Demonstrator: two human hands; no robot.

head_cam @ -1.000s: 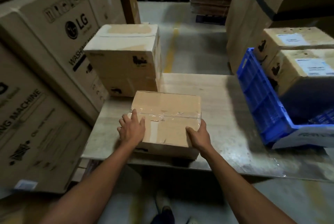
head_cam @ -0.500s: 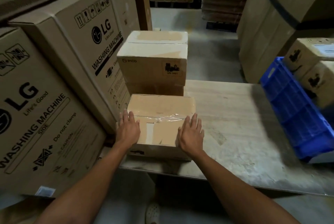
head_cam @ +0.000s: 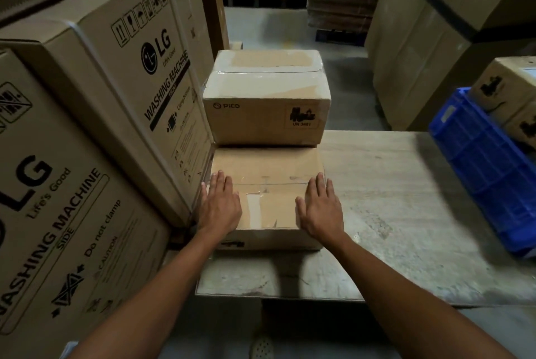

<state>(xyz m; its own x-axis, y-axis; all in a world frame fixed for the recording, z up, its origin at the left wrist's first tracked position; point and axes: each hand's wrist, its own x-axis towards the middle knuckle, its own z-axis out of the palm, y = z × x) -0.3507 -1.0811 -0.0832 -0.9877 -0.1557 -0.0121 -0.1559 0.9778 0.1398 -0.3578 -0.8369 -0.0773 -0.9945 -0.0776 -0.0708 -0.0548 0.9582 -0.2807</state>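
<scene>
Head cam rides on you, wide-angle, pitched forward and down over the table [head_cam: 391, 184] edge. Close range: your left hand [head_cam: 220, 208] and right hand [head_cam: 319, 211] land just below centre, on the flat carton [head_cam: 266, 167]. The washing-machine cartons [head_cam: 87, 126] fill 9 o'clock, blue crate [head_cam: 487, 184] at 3, aisle floor [head_cam: 342, 74] at 12.

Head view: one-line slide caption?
Left hand and right hand rest flat on a taped box on a table, before a taller box; washing-machine cartons left, blue crate right.
</scene>
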